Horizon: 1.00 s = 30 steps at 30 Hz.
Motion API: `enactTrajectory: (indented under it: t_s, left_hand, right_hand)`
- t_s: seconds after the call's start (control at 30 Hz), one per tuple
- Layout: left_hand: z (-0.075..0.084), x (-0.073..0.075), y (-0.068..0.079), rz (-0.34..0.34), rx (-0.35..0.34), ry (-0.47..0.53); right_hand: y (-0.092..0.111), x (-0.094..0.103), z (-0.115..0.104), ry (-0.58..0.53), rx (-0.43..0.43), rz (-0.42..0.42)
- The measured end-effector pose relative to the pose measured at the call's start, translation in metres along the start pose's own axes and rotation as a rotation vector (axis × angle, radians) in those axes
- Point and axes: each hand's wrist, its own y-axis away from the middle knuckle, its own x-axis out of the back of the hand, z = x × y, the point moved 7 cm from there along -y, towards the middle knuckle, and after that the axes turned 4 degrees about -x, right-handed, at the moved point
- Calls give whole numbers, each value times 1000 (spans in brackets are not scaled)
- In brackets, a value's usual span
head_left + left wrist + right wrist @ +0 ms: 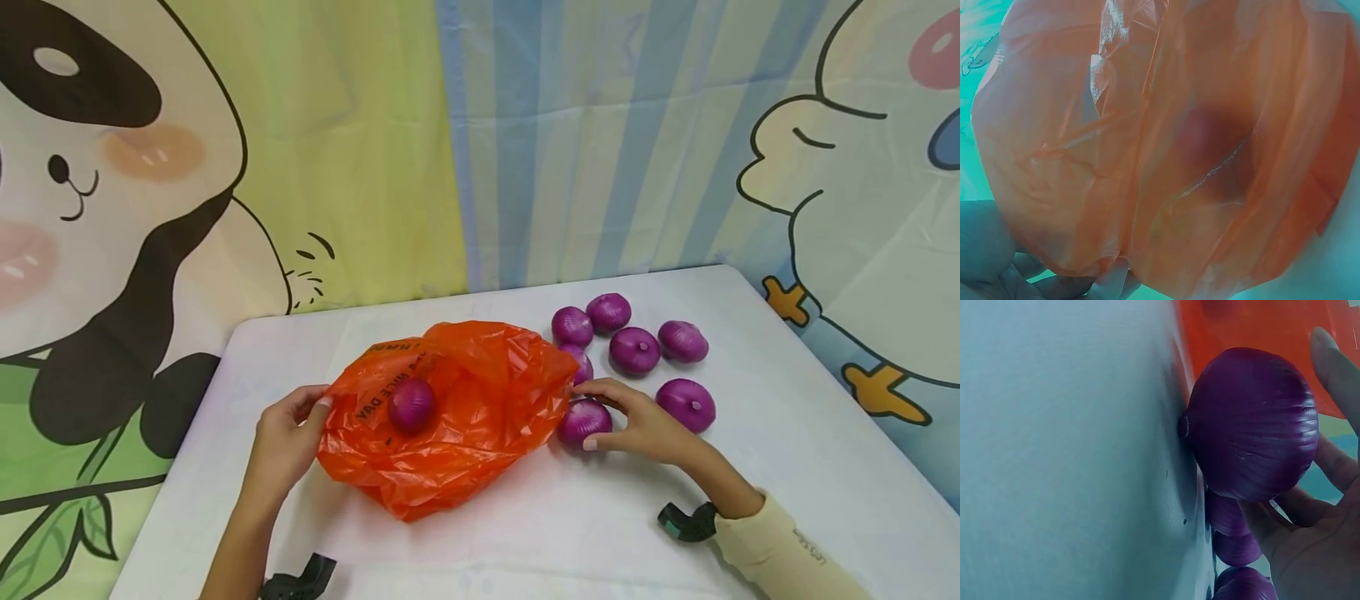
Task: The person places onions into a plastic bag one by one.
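An orange-red plastic bag [480,467] lies spread with its mouth wide, one purple onion [412,405] inside it. My left hand [288,437] pinches the bag's left rim between thumb and fingers. Through the film in the left wrist view, the onion shows only as a dark blur. Beside the bag's right edge, my right hand [645,421] reaches around another purple onion [584,423], fingers on the far side and thumb on the near side. In the right wrist view, that onion [1254,425] sits on the table, with the thumb [1338,372] standing off from it.
Several more purple onions [634,351] are grouped behind and to the right of my right hand, one partly hidden by the bag. They stand on a white table [787,467]. A cartoon-printed curtain [375,167] hangs behind the table.
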Motion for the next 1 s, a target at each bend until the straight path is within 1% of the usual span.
enactTrajectory:
  t_s: [0.17,0.33,0.5,0.73,1.0]
  left_hand:
    - [-1,-2,0,4,8,-11]
    - [-2,-7,0,-2,8,-9]
    - [-4,-7,-1,17,2,-14]
    - [-5,-6,1,25,10,4]
    - [-2,-4,1,21,15,24]
  right_hand:
    - [-1,-2,1,8,6,-18]
    - [1,-6,5,35,-19,-44]
    - [1,-7,5,36,-26,-70]
    - [2,-6,2,38,-16,-79]
    - [2,-5,-1,38,-18,-75]
